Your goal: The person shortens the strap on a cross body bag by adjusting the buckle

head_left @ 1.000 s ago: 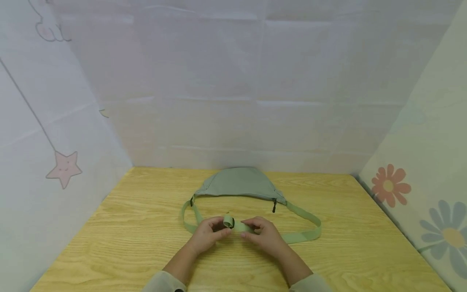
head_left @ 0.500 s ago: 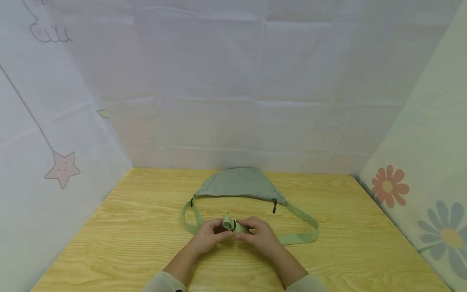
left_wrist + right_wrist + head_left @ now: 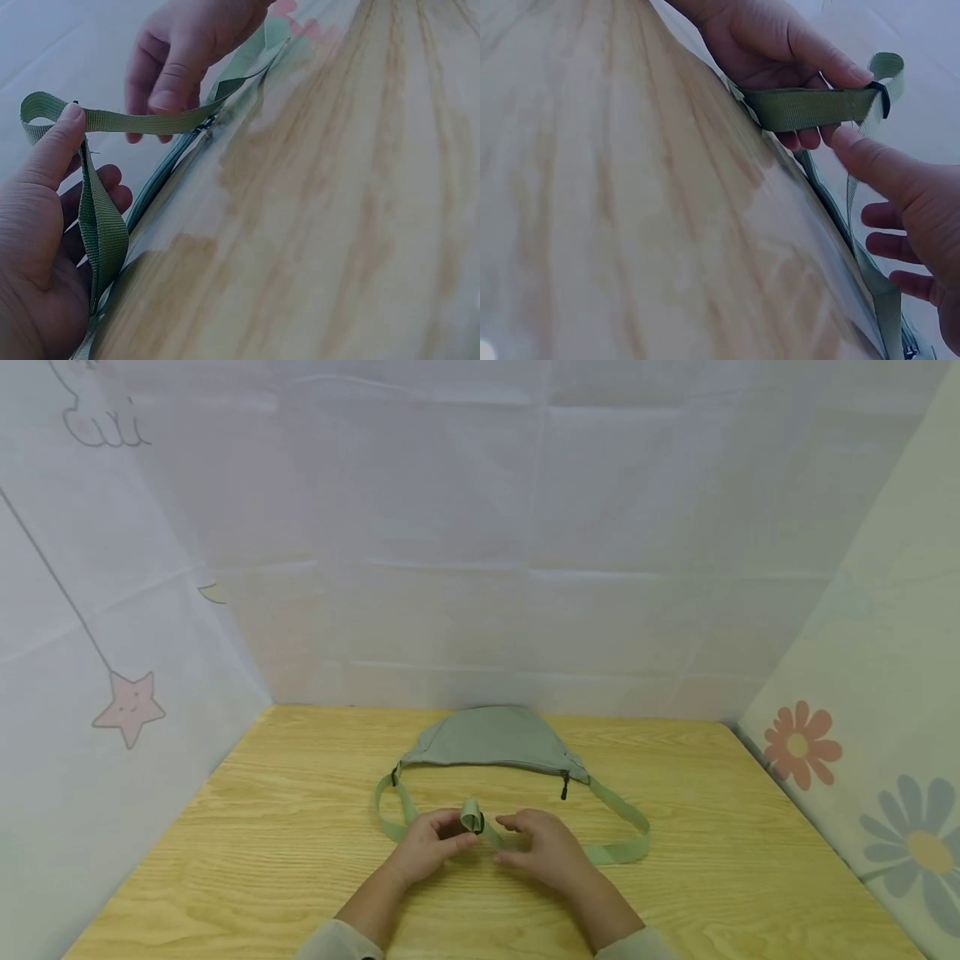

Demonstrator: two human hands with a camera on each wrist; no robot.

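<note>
A grey-green waist bag (image 3: 491,737) lies toward the back of the table, its light green webbing strap (image 3: 618,852) looping forward. My left hand (image 3: 429,850) pinches the strap beside a black slide buckle (image 3: 883,97), where the webbing curls into a small raised loop. Just to the right, my right hand (image 3: 546,853) has thumb and fingers apart around the strap. In the right wrist view its thumb (image 3: 874,159) is right at the webbing, with the other fingers loosely spread. A second black buckle (image 3: 394,774) sits at the bag's left end.
The wood-grain table (image 3: 247,860) meets pale cloth walls at the back and both sides. A black zipper pull (image 3: 565,787) hangs from the bag's right end. The right wall (image 3: 840,677) has printed flowers.
My right hand moved left to the buckle, then back right, and its thumb and fingers parted from their pinch on the strap. The left hand kept its hold; the strap's right loop drew in slightly.
</note>
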